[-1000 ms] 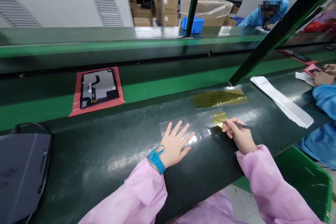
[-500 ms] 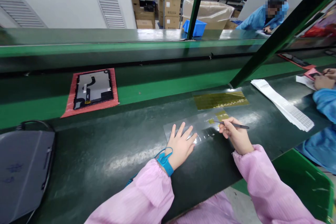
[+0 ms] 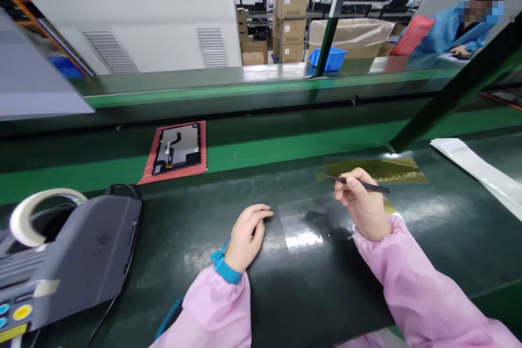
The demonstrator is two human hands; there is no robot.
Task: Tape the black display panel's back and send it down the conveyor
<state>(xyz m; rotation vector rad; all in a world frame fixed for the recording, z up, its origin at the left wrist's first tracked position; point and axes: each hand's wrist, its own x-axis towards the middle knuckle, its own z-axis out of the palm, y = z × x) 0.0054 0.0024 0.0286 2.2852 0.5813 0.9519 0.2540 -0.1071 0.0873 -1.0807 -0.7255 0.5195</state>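
My right hand (image 3: 362,206) pinches a pair of dark tweezers (image 3: 374,187), their tips pointing left. A small, faint yellowish patch (image 3: 320,177) shows at the tips; whether they grip it I cannot tell. Behind that hand lies an amber film sheet (image 3: 402,169) with a row of pale marks, partly covered by the hand. A clear plastic sheet (image 3: 297,220) rests on the dark bench between my hands, and a bit of amber shows beside my right wrist. My left hand (image 3: 247,234), wearing a blue wrist strap, is just left of the clear sheet, fingers loosely stretched and holding nothing.
At left stands a grey tape dispenser (image 3: 95,244) with a cream tape roll (image 3: 24,217). A flat device panel (image 3: 185,147) lies on pink foam (image 3: 149,166) on the green strip. White label sheets (image 3: 481,171) are at right, near a slanted green post (image 3: 432,103). A co-worker sits beyond.
The view has swung left, bringing the tape dispenser into sight. My left hand has come off the clear sheet to the left. My right hand has raised the tweezers from the sheet.
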